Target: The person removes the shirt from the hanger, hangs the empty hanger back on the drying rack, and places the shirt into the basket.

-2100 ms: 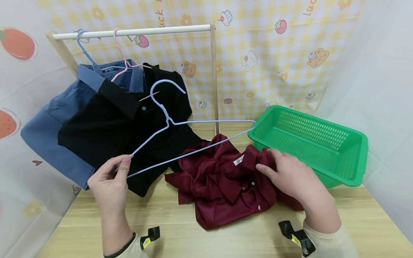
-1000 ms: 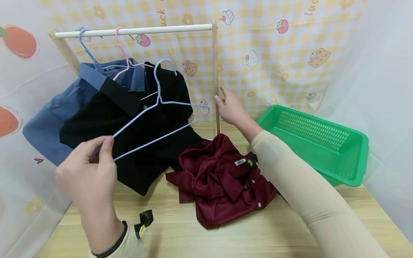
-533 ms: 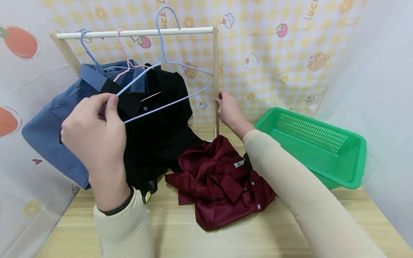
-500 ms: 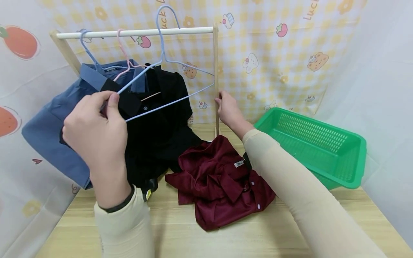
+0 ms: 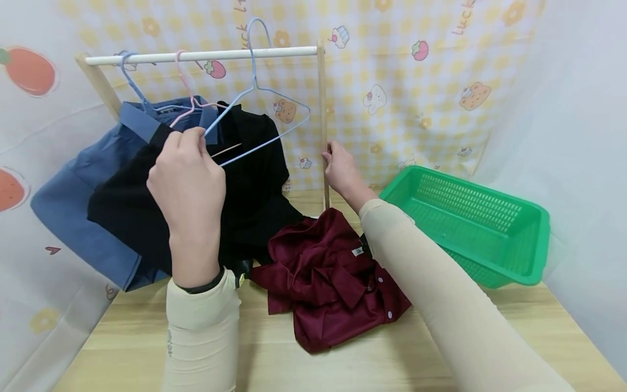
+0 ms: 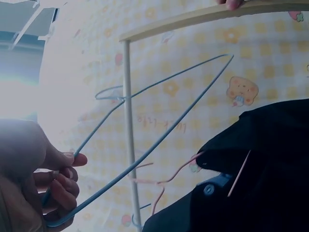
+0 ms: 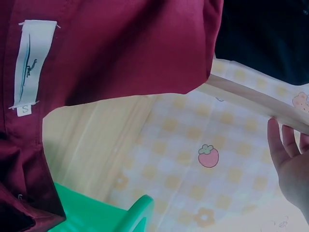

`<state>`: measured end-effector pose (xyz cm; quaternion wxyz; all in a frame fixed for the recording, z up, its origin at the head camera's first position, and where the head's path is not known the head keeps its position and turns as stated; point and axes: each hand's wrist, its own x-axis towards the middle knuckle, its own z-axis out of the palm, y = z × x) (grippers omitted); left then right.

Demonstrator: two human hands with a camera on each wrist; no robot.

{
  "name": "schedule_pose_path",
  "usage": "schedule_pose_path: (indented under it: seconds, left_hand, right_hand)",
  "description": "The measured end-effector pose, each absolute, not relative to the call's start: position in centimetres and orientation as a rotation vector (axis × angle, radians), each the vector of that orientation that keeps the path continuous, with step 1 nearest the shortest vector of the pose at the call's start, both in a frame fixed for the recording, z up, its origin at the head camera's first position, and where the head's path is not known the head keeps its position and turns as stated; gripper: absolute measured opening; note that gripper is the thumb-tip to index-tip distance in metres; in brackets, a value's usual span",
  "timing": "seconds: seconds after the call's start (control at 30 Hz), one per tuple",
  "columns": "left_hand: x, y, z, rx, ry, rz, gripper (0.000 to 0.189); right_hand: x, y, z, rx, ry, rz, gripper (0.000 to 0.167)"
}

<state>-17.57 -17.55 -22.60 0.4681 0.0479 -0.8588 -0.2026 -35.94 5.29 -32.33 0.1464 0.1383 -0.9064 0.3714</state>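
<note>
My left hand (image 5: 188,177) pinches one lower corner of a light-blue clothes hanger (image 5: 266,142), raised in front of the rack with no garment on it. The hanger's hook arches above the white rail (image 5: 210,55) and overlaps it in the head view. My right hand (image 5: 340,167) has its fingers and thumb at the wooden post (image 5: 323,109) on the rack's right side, gripping it. Below, a crumpled maroon shirt (image 5: 313,283) lies on the table, partly covered by my right sleeve. Its white label (image 7: 35,63) shows large in the right wrist view.
A blue shirt (image 5: 83,179) on a blue hanger (image 5: 131,81) and a black shirt (image 5: 254,179) on a pink hanger (image 5: 182,76) hang from the rail's left part. A green basket (image 5: 470,261) stands right of the rack on the wooden table (image 5: 294,370).
The left hand has lifted the blue hanger from over the maroon shirt up to the rail, lately shifting right. The right hand has left the shirt and taken the rack's post.
</note>
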Motion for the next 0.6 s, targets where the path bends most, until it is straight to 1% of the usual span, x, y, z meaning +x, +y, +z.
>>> schedule_pose_path:
  seconds: [0.43,0.6]
  left_hand:
    - [-18.6,-16.4,-24.4,0.090,-2.136,-0.555,0.037]
    - [-18.7,-16.3,-25.1,0.092,-2.180,-0.584,0.041]
  right_hand:
    - [-36.0,5.5,-32.4,0.433,-2.569,1.088,0.024]
    - [-36.0,5.5,-32.5,0.436,-2.586,1.109,0.025]
